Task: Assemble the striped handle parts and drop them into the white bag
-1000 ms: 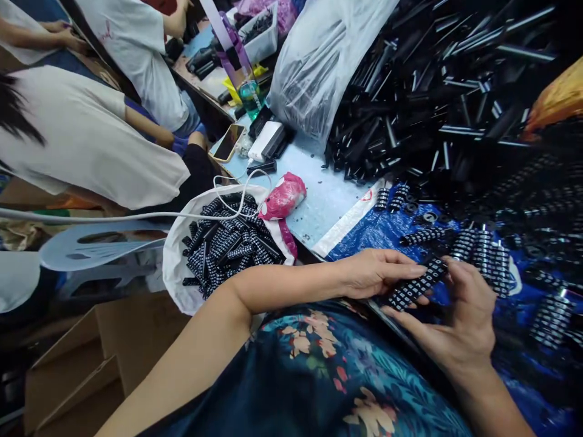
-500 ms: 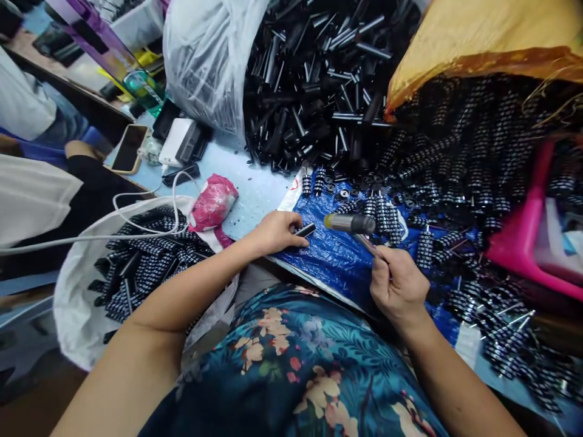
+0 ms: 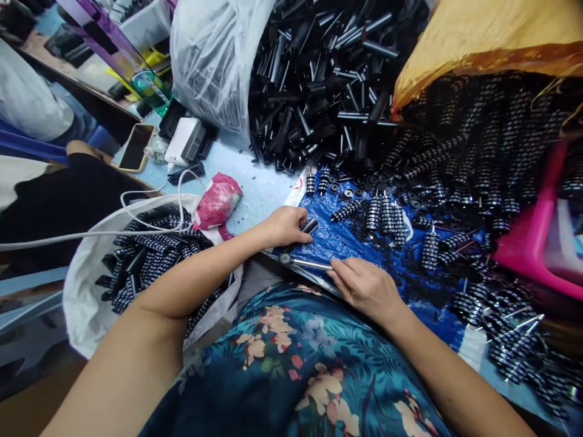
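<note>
My left hand is closed around a short black tube, whose end sticks out to the right over the blue plastic sheet. My right hand grips the metal shaft of a small hammer. The dark hammer head is just below my left hand, near the table's front edge; I cannot tell whether it touches anything. On the sheet beyond my hands lie black-and-silver patterned rollers and small black discs.
Black tubes spill from a clear plastic bag. More rollers fill a yellow sack and a white sack at left. A pink bin stands right. A white cable crosses over the left sack. Another person's dark-clothed leg is at left.
My right hand has moved left and down, swinging the hammer head from the sheet's middle to below my left hand. My left hand keeps hold of the tube.
</note>
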### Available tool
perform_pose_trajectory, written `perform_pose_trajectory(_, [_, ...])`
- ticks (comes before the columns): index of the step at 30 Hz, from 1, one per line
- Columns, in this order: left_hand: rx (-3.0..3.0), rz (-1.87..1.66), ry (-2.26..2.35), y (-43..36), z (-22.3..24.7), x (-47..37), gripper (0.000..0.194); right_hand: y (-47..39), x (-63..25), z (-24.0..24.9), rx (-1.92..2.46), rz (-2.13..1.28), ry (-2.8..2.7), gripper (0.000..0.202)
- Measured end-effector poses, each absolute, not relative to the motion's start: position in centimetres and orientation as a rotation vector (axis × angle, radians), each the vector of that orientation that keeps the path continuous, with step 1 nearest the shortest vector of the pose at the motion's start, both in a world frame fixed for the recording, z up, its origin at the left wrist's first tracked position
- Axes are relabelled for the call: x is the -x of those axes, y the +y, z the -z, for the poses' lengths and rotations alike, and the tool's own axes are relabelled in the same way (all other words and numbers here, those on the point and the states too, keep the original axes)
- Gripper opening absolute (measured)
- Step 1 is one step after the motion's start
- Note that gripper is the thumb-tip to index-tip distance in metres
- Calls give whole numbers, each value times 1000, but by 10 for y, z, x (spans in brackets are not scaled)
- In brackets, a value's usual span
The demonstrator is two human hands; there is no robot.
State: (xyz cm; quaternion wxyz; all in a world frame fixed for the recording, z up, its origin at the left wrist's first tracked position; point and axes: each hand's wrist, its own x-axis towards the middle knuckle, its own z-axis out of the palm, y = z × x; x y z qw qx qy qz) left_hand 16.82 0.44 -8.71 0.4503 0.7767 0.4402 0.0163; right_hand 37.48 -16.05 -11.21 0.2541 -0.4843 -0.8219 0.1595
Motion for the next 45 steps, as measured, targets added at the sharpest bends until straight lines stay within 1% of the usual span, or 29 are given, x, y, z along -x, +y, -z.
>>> perform_pose_trajectory(2, [-1977,-51,1066,3,74,-156,27,-164,-379,114,1304,-466,-2230,30])
perform_pose_trajectory(4, [-1982,40,970,2,54,-124,26,-169,-390,114,1307,-492,-2192,29])
perform_pose_trajectory(6, [-1851,378,788,5,35,-75,25,-175,-403,113,1367,-503,-2146,28])
perform_pose_trajectory(8, [-1708,594,792,11,22,-30,26,-178,-416,113,1419,-515,-2102,28])
perform_pose_trajectory(9, [-1708,596,830,13,17,-17,32,-178,-422,114,1424,-523,-2085,28])
perform_pose_trajectory(11, [-1729,492,846,9,13,-16,36,-175,-430,113,1406,-532,-2054,31])
perform_pose_trajectory(13, [-1792,246,863,-3,13,-54,32,-167,-434,110,1394,-533,-2016,33])
perform_pose_trajectory(15, [-1926,-134,971,-17,18,-121,32,-160,-436,106,1405,-526,-1983,32])
perform_pose_trajectory(16, [-2021,-268,1006,-22,23,-158,33,-157,-437,103,1414,-523,-1977,31])
perform_pose_trajectory(18, [-2276,-377,951,-24,33,-231,36,-156,-438,99,1428,-490,-1970,29])
perform_pose_trajectory(21, [-2632,-186,750,-16,50,-307,71,-166,-444,96,1439,-435,-1908,23])
perform_pose_trajectory(22, [-2704,-102,726,-12,55,-322,76,-171,-448,96,1445,-427,-1869,21])
perform_pose_trajectory(23, [-2754,-27,717,-7,59,-333,75,-177,-451,95,1453,-425,-1829,19])
perform_pose_trajectory(26, [-2814,130,684,6,64,-346,53,-185,-465,91,1468,-424,-1732,18])
perform_pose_trajectory(27, [-2813,148,675,9,63,-346,50,-182,-469,88,1469,-398,-1703,18])
perform_pose_trajectory(28, [-2804,145,673,11,61,-345,50,-176,-474,85,1474,-348,-1674,18])
perform_pose_trajectory(30, [-2756,54,680,13,56,-336,61,-154,-484,82,1513,-178,-1614,18])
perform_pose_trajectory(32, [-2625,-173,690,12,51,-320,72,-122,-493,82,1604,7,-1619,19])
perform_pose_trajectory(33, [-2494,-313,698,10,49,-309,76,-104,-497,85,1677,42,-1695,21])
perform_pose_trajectory(36, [-1825,-620,692,4,52,-269,84,-60,-506,98,1936,-44,-2018,21])
perform_pose_trajectory(38, [-1335,-673,661,-3,57,-241,82,-45,-509,109,2059,-101,-2152,17])
perform_pose_trajectory(40, [-974,-667,632,-12,59,-219,78,-42,-511,114,2086,-76,-2163,12])
perform_pose_trajectory(43, [-666,-623,576,-23,59,-204,78,-53,-507,107,1900,-43,-2043,12])
perform_pose_trajectory(45, [-576,-600,594,-27,59,-205,67,-68,-495,94,1690,-148,-1879,14])
